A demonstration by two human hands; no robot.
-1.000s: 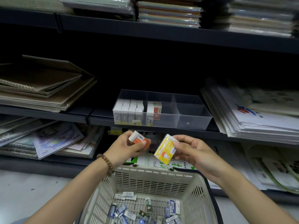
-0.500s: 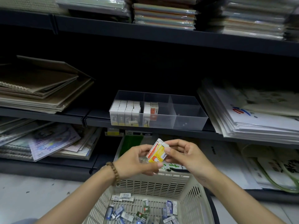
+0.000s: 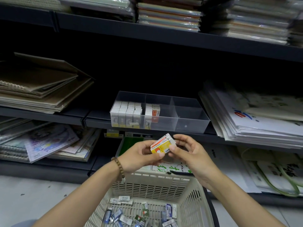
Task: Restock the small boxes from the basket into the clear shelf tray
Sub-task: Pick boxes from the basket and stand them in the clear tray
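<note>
Two boxes are held at frame centre: one orange box [image 3: 161, 140] and one yellow box [image 3: 159, 149], between the left hand [image 3: 139, 155] and the right hand [image 3: 190, 153]. One clear tray [image 3: 190, 124] of three compartments is counted above, one basket [image 3: 147, 184] below.

PLACE: stationery shop | dark metal shelves [image 3: 164, 35] are seen throughout | 12 o'clock: wrapped paper stacks [image 3: 168, 15] are shelved | 9 o'clock: spiral sketchbooks [image 3: 41, 86] are piled | centre: price labels [image 3: 113, 133] are fixed under clear tray [image 3: 188, 125] of small boxes [image 3: 126, 112] | 6 o'clock: plastic shopping basket [image 3: 152, 182]
</note>
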